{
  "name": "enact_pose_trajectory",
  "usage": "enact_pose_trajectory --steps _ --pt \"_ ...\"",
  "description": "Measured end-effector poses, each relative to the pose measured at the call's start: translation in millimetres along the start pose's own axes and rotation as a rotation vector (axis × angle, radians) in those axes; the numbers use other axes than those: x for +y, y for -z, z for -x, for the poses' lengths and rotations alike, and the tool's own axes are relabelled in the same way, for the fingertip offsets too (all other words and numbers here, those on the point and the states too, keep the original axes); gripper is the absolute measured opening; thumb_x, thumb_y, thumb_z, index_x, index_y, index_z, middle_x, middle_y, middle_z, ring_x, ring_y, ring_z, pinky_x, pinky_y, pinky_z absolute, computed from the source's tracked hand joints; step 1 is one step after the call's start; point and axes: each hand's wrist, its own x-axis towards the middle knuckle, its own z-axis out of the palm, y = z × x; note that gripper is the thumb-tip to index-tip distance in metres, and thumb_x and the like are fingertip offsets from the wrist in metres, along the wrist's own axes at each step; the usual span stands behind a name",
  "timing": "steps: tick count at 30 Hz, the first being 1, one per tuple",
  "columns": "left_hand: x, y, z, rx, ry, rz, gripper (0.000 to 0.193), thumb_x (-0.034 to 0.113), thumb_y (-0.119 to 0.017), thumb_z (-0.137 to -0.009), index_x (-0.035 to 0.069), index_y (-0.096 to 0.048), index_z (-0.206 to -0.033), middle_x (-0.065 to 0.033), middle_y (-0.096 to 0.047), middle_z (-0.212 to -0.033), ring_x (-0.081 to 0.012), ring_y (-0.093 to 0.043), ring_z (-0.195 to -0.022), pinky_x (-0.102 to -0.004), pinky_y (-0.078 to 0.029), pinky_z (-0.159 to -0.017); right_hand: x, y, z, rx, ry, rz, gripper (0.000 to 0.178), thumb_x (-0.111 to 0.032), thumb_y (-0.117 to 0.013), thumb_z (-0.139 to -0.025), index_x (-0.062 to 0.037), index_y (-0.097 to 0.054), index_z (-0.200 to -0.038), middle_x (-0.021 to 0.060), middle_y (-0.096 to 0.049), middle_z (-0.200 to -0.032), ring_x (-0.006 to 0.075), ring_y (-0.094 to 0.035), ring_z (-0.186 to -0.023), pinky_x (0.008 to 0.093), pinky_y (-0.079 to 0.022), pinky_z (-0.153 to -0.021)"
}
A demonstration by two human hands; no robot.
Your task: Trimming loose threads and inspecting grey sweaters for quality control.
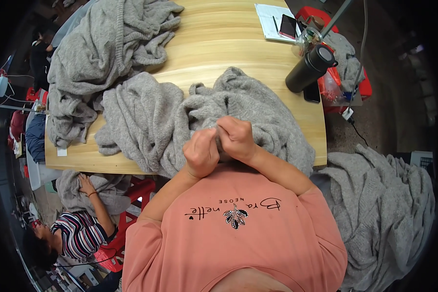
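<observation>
A grey knitted garment (pixel 263 104) lies bunched at the table's near edge, right in front of me. Over it, my left hand (pixel 202 152) and my right hand (pixel 236 137) meet with curled fingers. Both hands pinch a bit of the grey knit, which shows between them. Whether something small, such as a thread or needle, is also in the fingers is hidden. Beside my left hand, another heap of grey knit (pixel 141 114) touches the garment.
A larger pile of grey knitwear (pixel 102 48) covers the table's far left. At the right stand a black bottle (pixel 310 68), a phone (pixel 288 26) on papers (pixel 267 14) and a glass jar (pixel 306 41). More knitwear (pixel 379 204) lies right of me. Left, a person (pixel 80 233) handles grey knit.
</observation>
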Motion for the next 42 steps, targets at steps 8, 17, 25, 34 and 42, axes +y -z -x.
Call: enact_pose_trajectory --steps 8,17,25,34,42 --pt "13 17 -2 -0.200 0.480 0.251 0.013 -0.003 -0.058 -0.072 -0.001 -0.061 -0.085 -0.0104 -0.060 -0.070 -0.0186 -0.058 -0.059 -0.0237 -0.045 -0.055 -6 21 6 0.011 0.319 0.038 0.019 0.008 -0.058 -0.066 0.0010 -0.054 -0.084 0.0143 -0.056 -0.069 0.0287 -0.056 -0.056 0.0331 -0.044 -0.047" --pt "-2 19 -8 -0.328 1.110 0.976 0.006 0.000 -0.056 -0.080 -0.003 -0.060 -0.083 -0.0031 -0.061 -0.074 -0.0057 -0.053 -0.064 -0.0194 -0.042 -0.058 1 25 12 -0.050 0.261 0.005 0.034 0.014 -0.050 -0.059 -0.0007 -0.055 -0.088 0.0139 -0.058 -0.081 0.0290 -0.060 -0.070 0.0334 -0.049 -0.058" --pt "-1 17 -12 -0.545 0.953 0.628 0.009 0.006 -0.061 -0.071 -0.001 -0.059 -0.078 -0.0020 -0.058 -0.071 -0.0070 -0.052 -0.065 -0.0217 -0.041 -0.056 -18 47 6 -0.147 -0.113 -0.306 0.022 0.002 -0.058 -0.065 -0.0016 -0.058 -0.087 0.0139 -0.057 -0.089 0.0226 -0.055 -0.075 0.0307 -0.045 -0.065" --pt "12 21 -5 -0.532 1.070 0.677 0.001 -0.003 -0.058 -0.072 -0.003 -0.059 -0.071 0.0007 -0.054 -0.062 -0.0047 -0.045 -0.054 -0.0196 -0.036 -0.048 -10 22 26 -0.172 0.064 -0.086 0.011 -0.009 -0.059 -0.072 -0.0030 -0.051 -0.071 0.0100 -0.048 -0.068 0.0302 -0.050 -0.067 0.0374 -0.040 -0.058" --pt "4 9 -11 -0.437 1.029 0.800 0.008 -0.003 -0.057 -0.070 0.001 -0.055 -0.063 0.0054 -0.049 -0.057 -0.0018 -0.037 -0.050 -0.0192 -0.028 -0.044 0 21 19 -0.174 -0.120 -0.214 0.012 -0.007 -0.056 -0.072 0.0001 -0.049 -0.065 0.0151 -0.051 -0.064 0.0328 -0.053 -0.062 0.0378 -0.041 -0.055"
